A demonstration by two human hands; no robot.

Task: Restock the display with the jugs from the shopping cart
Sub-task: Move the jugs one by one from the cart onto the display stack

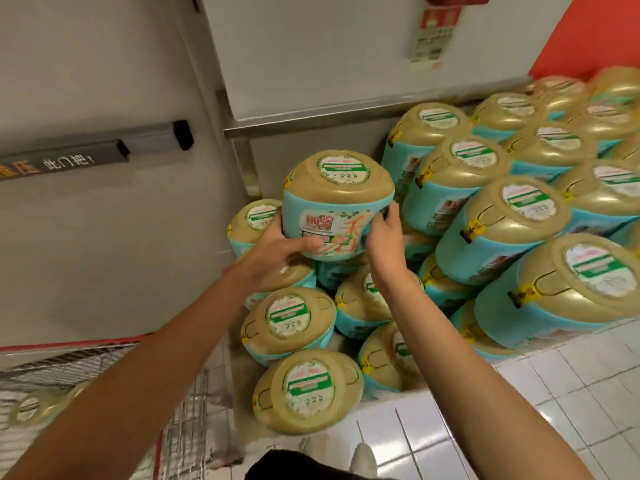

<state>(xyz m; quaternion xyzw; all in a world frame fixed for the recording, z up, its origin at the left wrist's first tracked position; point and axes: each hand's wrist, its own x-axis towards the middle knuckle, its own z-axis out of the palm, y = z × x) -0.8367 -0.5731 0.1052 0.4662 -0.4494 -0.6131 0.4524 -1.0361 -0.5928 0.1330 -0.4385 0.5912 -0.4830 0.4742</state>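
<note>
A teal jug with a gold lid (337,199) is held up in the air between both hands, above the left end of the stacked display (512,216). My left hand (280,242) grips its left side, thumb across the label. Around its right side curls my right hand (384,230). The display is a stepped pile of several like jugs, lids facing me. At the lower left stands the wire shopping cart (104,372) with a jug (31,408) inside it, blurred.
A white wall with a grey push-bar door handle (149,142) fills the left. A steel-edged white cabinet (346,98) stands behind the pile, a red wall (581,32) at the right. White floor tiles (554,393) lie at the lower right. My shoe (362,460) shows below.
</note>
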